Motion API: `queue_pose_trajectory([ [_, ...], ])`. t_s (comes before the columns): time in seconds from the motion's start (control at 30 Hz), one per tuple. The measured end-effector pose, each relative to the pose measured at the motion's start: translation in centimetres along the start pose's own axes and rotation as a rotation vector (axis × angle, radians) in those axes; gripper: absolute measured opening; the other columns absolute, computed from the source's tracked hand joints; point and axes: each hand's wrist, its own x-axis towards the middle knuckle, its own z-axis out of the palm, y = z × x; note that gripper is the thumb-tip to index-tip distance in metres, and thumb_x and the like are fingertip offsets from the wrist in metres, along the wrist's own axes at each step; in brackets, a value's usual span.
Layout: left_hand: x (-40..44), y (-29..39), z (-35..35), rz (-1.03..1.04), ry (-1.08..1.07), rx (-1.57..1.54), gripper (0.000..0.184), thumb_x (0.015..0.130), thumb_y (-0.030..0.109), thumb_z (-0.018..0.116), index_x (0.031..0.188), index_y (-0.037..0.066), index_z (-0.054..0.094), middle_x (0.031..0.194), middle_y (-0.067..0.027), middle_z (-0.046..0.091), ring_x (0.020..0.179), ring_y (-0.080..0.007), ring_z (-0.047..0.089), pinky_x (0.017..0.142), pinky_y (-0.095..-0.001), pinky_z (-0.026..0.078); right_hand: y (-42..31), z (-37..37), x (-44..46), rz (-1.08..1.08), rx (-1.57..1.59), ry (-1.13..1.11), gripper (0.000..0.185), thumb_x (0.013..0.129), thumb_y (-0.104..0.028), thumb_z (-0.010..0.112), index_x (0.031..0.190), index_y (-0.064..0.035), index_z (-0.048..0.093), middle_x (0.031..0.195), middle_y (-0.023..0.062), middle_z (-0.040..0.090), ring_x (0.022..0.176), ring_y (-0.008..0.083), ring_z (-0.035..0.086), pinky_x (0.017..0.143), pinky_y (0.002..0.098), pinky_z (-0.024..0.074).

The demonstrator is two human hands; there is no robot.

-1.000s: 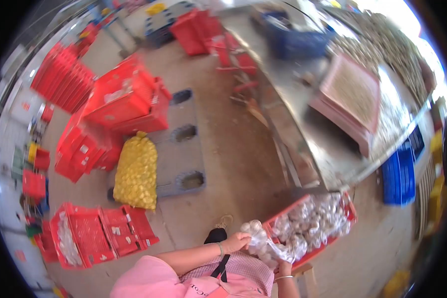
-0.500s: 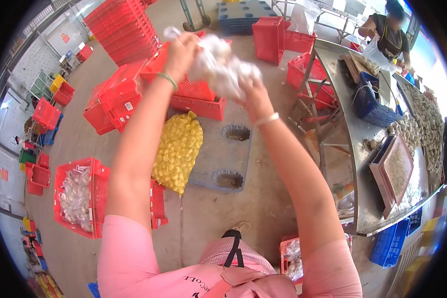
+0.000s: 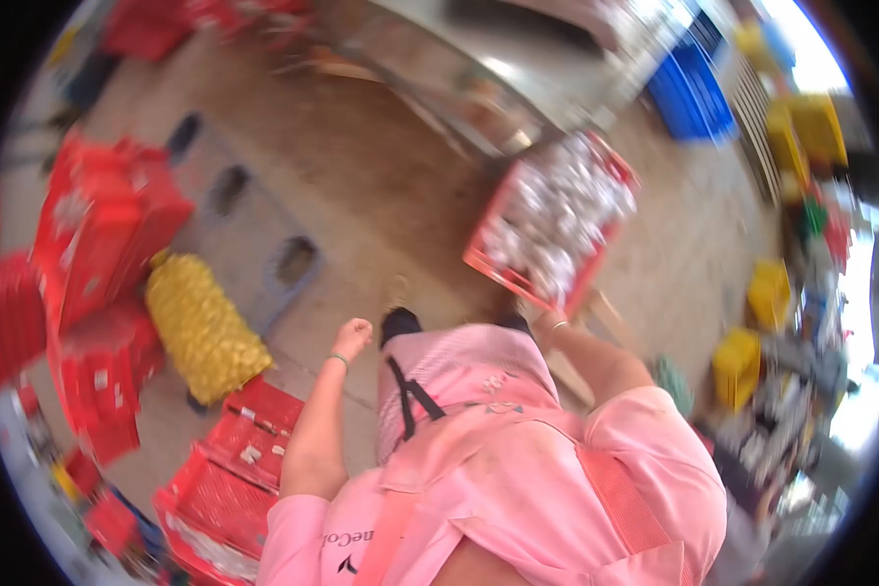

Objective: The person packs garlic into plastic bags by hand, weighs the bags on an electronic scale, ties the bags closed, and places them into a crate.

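Observation:
My left hand (image 3: pixel 353 337), a green band on its wrist, hangs in front of my body with fingers curled in and no object showing in it. My right hand (image 3: pixel 549 320), wearing a pale bracelet, is at the near corner of a red crate (image 3: pixel 493 266). That crate is heaped with clear plastic bags of whitish bulbs (image 3: pixel 562 210). One bag lies right at my right hand, but blur and overlap hide the fingers, so whether they grip it or the rim is unclear.
A yellow net sack of bulbs (image 3: pixel 205 322) lies by the grey pallet (image 3: pixel 254 225) on my left. Stacked red crates (image 3: pixel 103 244) stand beyond, and more red crates (image 3: pixel 230 479) sit nearby. Ahead is a metal table (image 3: pixel 430 68), with a blue crate (image 3: pixel 691 93) to its right.
My view has swung right and down to the filled red crate. Both hands were raised on a bag of bulbs; now they are lowered and apart, the left off the bag.

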Motion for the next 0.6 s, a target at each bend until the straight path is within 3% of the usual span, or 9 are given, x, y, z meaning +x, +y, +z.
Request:
queue_pose_trajectory([
  [0.03, 0.8, 0.1, 4.0, -0.039, -0.069, 0.014, 0.014, 0.082, 0.018, 0.058, 0.091, 0.008, 0.056, 0.074, 0.0008, 0.057, 0.062, -0.0099, 0.055, 0.052, -0.0236, 0.043, 4.5, -2.5, -4.0, 0.317, 0.401, 0.066, 0.024, 0.074, -0.025, 0.057, 0.088, -0.0086, 0.067, 0.082, 0.0111, 0.064, 0.08, 0.0236, 0.063, 0.07, 0.0369, 0.0509],
  [0.07, 2.2, -1.2, 7.8, 0.104, -0.139, 0.161, 0.014, 0.082, 0.019, 0.057, 0.09, 0.007, 0.057, 0.075, -0.0009, 0.058, 0.065, -0.0105, 0.056, 0.054, -0.0245, 0.044, 9.3, -3.7, -5.8, 0.324, 0.174, 0.015, 0.022, 0.072, -0.026, 0.058, 0.086, -0.0109, 0.068, 0.082, 0.0102, 0.065, 0.079, 0.0235, 0.064, 0.069, 0.0355, 0.0505],
  [0.17, 2.7, 3.3, 18.7, 0.307, -0.259, 0.499, 0.02, 0.08, 0.021, 0.059, 0.09, 0.005, 0.059, 0.078, -0.0098, 0.062, 0.075, -0.0212, 0.06, 0.068, -0.0321, 0.047, 26.3, 0.4, -2.2, -0.134, -0.637, -0.023, 0.02, 0.077, -0.022, 0.052, 0.082, -0.0098, 0.067, 0.084, 0.0056, 0.066, 0.078, 0.0209, 0.063, 0.064, 0.0318, 0.0499],
  [0.23, 3.7, 8.1, 24.7, 0.344, -0.375, 0.68, 0.024, 0.079, 0.023, 0.059, 0.094, 0.006, 0.058, 0.085, -0.015, 0.06, 0.087, -0.0301, 0.058, 0.077, -0.0375, 0.046, 31.5, 2.1, 0.4, 0.349, 0.853, 0.171, 0.017, 0.08, -0.018, 0.053, 0.075, -0.0067, 0.065, 0.073, 0.0045, 0.063, 0.062, 0.0182, 0.06, 0.053, 0.0307, 0.0476],
  [0.27, 5.6, 9.0, 27.6, 0.37, -0.353, 0.718, 0.026, 0.079, 0.023, 0.058, 0.098, 0.006, 0.055, 0.092, -0.0166, 0.058, 0.092, -0.0319, 0.056, 0.079, -0.039, 0.045, 30.0, -1.2, 0.0, 0.508, 1.237, 0.228, 0.013, 0.08, -0.015, 0.054, 0.08, -0.0036, 0.061, 0.065, 0.0035, 0.056, 0.052, 0.0146, 0.053, 0.045, 0.0287, 0.0424],
  [0.33, 9.8, 10.1, 33.2, 0.456, -0.255, 0.782, 0.034, 0.08, 0.023, 0.058, 0.109, 0.006, 0.05, 0.106, -0.0185, 0.053, 0.097, -0.0337, 0.054, 0.082, -0.0408, 0.045, 29.7, -3.3, 4.3, 0.474, 1.176, 0.299, 0.016, 0.078, -0.012, 0.056, 0.091, -0.0018, 0.058, 0.064, 0.0041, 0.054, 0.049, 0.0133, 0.05, 0.042, 0.0269, 0.0397],
  [0.4, 13.8, 12.4, 38.0, 0.574, -0.13, 0.865, 0.045, 0.079, 0.023, 0.059, 0.119, 0.007, 0.044, 0.118, -0.0201, 0.045, 0.104, -0.0357, 0.05, 0.086, -0.0424, 0.043, 28.1, -6.0, 8.8, 0.369, 0.968, 0.374, 0.041, 0.072, -0.021, 0.064, 0.108, -0.0033, 0.057, 0.084, 0.0142, 0.064, 0.07, 0.0232, 0.062, 0.062, 0.0331, 0.0502],
  [0.47, 17.4, 16.2, 41.8, 0.656, -0.1, 0.882, 0.055, 0.078, 0.023, 0.061, 0.125, 0.008, 0.038, 0.126, -0.022, 0.037, 0.113, -0.0393, 0.043, 0.091, -0.0443, 0.039, 26.4, -8.3, 14.4, 0.171, 0.817, 0.503, 0.05, 0.068, -0.024, 0.068, 0.112, -0.0034, 0.054, 0.105, 0.0227, 0.058, 0.102, 0.0356, 0.054, 0.087, 0.0395, 0.0431],
  [0.6, 24.0, 22.1, 47.3, 0.78, -0.024, 0.952, 0.064, 0.074, 0.02, 0.065, 0.128, 0.012, 0.033, 0.132, -0.0243, 0.028, 0.111, -0.043, 0.044, 0.091, -0.0451, 0.041, 21.4, -15.5, 21.3, -0.207, 0.718, 0.796, 0.068, 0.066, -0.017, 0.07, 0.125, -0.007, 0.04, 0.12, 0.0227, 0.045, 0.112, 0.0378, 0.044, 0.095, 0.0387, 0.038],
])
